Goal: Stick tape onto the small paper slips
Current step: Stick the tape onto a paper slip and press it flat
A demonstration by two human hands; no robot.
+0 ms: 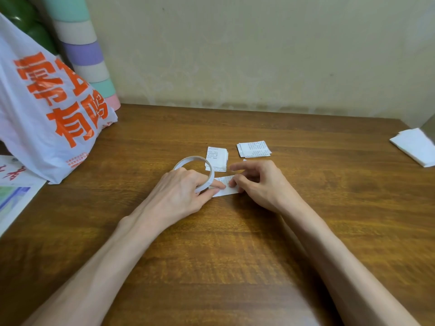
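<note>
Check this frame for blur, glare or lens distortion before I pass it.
Head view: soft, even light, faint shadows on the table, no glare; wide-angle bowing toward the edges; near forearms soft; print on the slip unreadable.

Tape roll (210,177) partly behind left hand (179,191), print on slip stacks (253,149) unreadably small

A brown wooden counter (235,255) meets a cream wall (259,48). At the left stands a white plastic bag (47,109) with orange characters, a pastel-banded column (87,55) behind it, printed sheets (14,191) beside it. Folded white tissue (414,145) lies far right
</note>
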